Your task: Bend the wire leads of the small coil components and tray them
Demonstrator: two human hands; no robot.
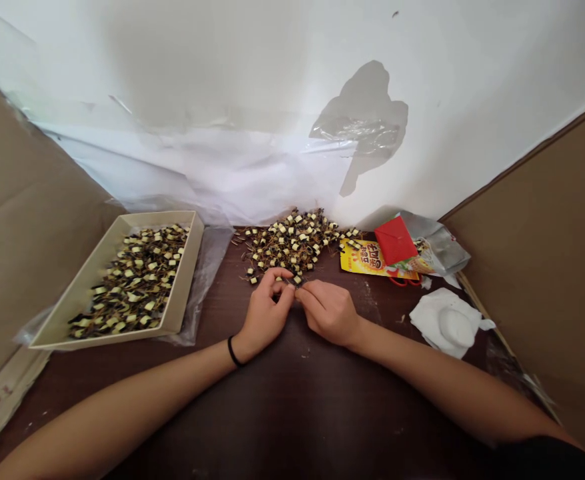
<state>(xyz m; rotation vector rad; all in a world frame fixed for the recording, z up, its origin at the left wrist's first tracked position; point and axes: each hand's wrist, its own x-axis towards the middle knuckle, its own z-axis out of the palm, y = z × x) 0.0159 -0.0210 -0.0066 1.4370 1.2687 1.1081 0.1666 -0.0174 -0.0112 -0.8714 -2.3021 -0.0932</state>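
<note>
My left hand (268, 305) and my right hand (330, 310) meet fingertip to fingertip over the dark table, at the near edge of a heap. Between the pinched fingers is a small coil (297, 281) with pale yellow tape, a black body and thin wire ends; the fingers cover most of it. My right fingers are curled in, thumb against index, at its wire side. Just beyond lies the heap of similar yellow-taped coils (292, 243), with brownish wire leads sticking out. A dark band circles my left wrist.
At left, a cream tray (185, 280) of such coils stands on clear plastic sheeting (211, 263). To the right lie a yellow snack packet (352, 260), a red packet (395, 240), a silver bag (440, 243) and crumpled white tissue (432, 313). Cardboard walls (547, 247) flank the table.
</note>
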